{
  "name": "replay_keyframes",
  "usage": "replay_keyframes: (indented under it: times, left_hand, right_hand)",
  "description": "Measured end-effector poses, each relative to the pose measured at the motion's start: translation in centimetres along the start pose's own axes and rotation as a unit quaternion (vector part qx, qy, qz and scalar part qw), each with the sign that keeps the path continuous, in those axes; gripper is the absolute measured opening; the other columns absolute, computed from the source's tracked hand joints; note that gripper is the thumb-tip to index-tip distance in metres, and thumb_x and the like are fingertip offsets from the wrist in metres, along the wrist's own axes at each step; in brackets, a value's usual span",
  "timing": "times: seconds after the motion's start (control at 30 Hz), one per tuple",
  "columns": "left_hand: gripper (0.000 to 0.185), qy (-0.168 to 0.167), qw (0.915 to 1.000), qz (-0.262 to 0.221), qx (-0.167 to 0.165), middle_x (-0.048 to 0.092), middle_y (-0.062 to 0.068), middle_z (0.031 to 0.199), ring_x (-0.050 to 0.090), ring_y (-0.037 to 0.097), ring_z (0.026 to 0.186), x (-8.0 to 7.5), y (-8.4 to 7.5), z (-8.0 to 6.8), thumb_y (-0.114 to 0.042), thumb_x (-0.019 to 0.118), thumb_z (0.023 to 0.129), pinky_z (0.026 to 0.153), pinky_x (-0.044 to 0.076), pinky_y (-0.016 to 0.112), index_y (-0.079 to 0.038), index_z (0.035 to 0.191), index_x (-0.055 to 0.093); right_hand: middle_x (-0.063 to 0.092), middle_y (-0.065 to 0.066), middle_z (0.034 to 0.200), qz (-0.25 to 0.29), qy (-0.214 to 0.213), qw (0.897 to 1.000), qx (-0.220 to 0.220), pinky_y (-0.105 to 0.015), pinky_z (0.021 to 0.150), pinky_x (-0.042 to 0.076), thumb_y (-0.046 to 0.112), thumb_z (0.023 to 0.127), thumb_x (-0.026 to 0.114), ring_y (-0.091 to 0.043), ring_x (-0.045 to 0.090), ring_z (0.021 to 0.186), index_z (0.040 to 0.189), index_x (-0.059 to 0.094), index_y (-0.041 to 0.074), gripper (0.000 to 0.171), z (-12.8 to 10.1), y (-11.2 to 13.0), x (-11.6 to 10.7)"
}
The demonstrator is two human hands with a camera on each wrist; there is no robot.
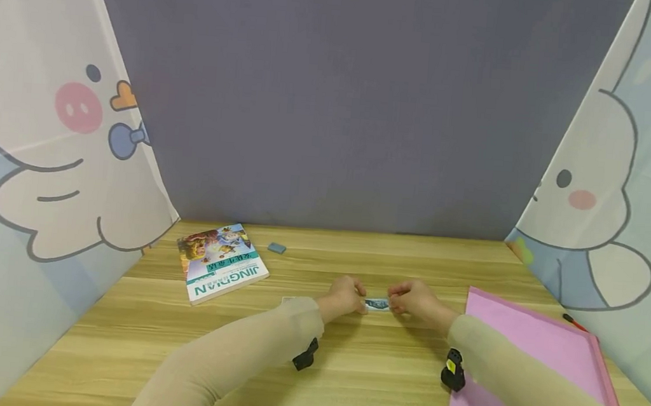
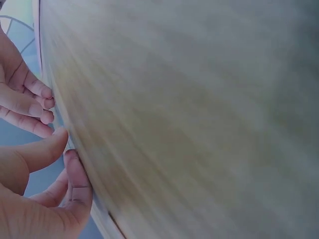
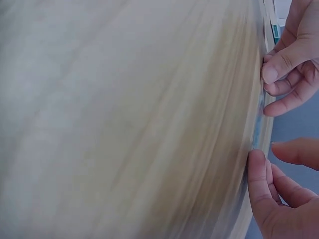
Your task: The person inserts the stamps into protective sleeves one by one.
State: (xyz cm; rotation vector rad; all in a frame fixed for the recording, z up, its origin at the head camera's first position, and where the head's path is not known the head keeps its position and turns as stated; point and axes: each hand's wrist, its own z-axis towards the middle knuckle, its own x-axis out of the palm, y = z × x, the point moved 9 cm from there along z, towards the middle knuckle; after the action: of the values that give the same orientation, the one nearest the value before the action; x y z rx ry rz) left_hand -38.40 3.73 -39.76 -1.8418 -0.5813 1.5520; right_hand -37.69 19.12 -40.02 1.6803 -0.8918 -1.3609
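Observation:
A small flat strip (image 1: 377,304), bluish with white edges, lies on the wooden table between the two hands; its kind is too small to tell. At its left end is my left hand (image 1: 345,296), fingers bent and tips close to the strip. My right hand (image 1: 416,301) is at the other end. In the right wrist view a fingertip (image 3: 256,158) of the right hand touches the strip's end, with another digit held apart above. Whether the left hand (image 2: 47,184) pinches the strip cannot be made out.
A picture book (image 1: 223,264) lies at the left, with a small blue-grey block (image 1: 277,248) beside it. Pink sheets (image 1: 515,345) lie under the right forearm. A red-and-black pen-like stick (image 1: 575,322) sits at the right edge. A pale piece (image 1: 287,299) shows by the left sleeve.

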Motion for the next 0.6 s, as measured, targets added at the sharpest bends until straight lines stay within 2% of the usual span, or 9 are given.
replay_keyframes:
  times: [0.1,0.23,0.3,0.4,0.53,0.6]
  left_hand:
    - [0.035,0.011,0.9998,-0.019,-0.001,0.064,0.012,0.117,0.060,0.021,0.096,0.0,0.0,0.0,-0.005,0.085,0.071,0.088,0.054,0.037,-0.005,0.101,0.068]
    - [0.036,0.035,0.9984,-0.043,-0.014,0.065,0.010,0.102,0.063,0.019,0.082,-0.1,0.0,-0.4,-0.002,0.083,0.074,0.082,0.056,0.034,-0.001,0.105,0.065]
    - [0.038,0.046,0.9974,-0.052,-0.021,0.065,0.010,0.101,0.064,0.020,0.083,-0.3,-0.1,-0.5,-0.002,0.081,0.076,0.083,0.056,0.036,0.000,0.110,0.064]
    - [0.040,0.058,0.9964,-0.054,-0.030,0.066,0.010,0.104,0.065,0.024,0.091,-0.7,-0.1,-0.7,-0.007,0.078,0.080,0.086,0.055,0.047,-0.002,0.117,0.062]
    - [0.040,0.063,0.9945,-0.084,0.000,0.065,0.014,0.108,0.065,0.029,0.096,-1.6,-0.6,-0.6,-0.003,0.072,0.085,0.085,0.056,0.048,0.001,0.122,0.059]
    - [0.042,0.066,0.9928,-0.098,0.021,0.063,0.014,0.107,0.064,0.029,0.094,-2.2,-1.0,-0.5,0.000,0.071,0.084,0.082,0.057,0.042,0.002,0.124,0.058]
  right_hand:
    - [0.063,-0.030,0.112,0.003,0.001,1.000,-0.001,-0.030,0.072,0.059,-0.006,0.089,0.060,-0.013,0.063,0.077,0.120,0.055,-0.019,0.034,0.0,0.2,-0.1]
    - [0.065,-0.028,0.106,0.003,0.000,1.000,-0.012,-0.032,0.073,0.059,-0.003,0.091,0.059,-0.016,0.065,0.078,0.120,0.055,-0.019,0.034,0.0,0.8,-0.3]
    - [0.065,-0.029,0.106,0.004,-0.001,1.000,-0.020,-0.034,0.073,0.059,-0.003,0.091,0.058,-0.017,0.065,0.078,0.120,0.054,-0.020,0.034,0.0,1.2,-0.5]
    - [0.063,-0.030,0.111,0.014,-0.002,1.000,-0.022,-0.035,0.074,0.059,-0.003,0.091,0.058,-0.016,0.066,0.079,0.123,0.053,-0.019,0.036,0.2,1.6,-0.7]
    - [0.060,-0.032,0.117,0.036,0.010,0.999,-0.029,-0.037,0.079,0.059,-0.002,0.091,0.057,-0.017,0.066,0.083,0.126,0.050,-0.019,0.039,0.4,2.3,-0.9]
    - [0.061,-0.032,0.113,0.035,0.019,0.998,-0.046,-0.040,0.082,0.058,-0.002,0.093,0.056,-0.021,0.067,0.087,0.126,0.048,-0.020,0.039,0.4,3.0,-1.0]
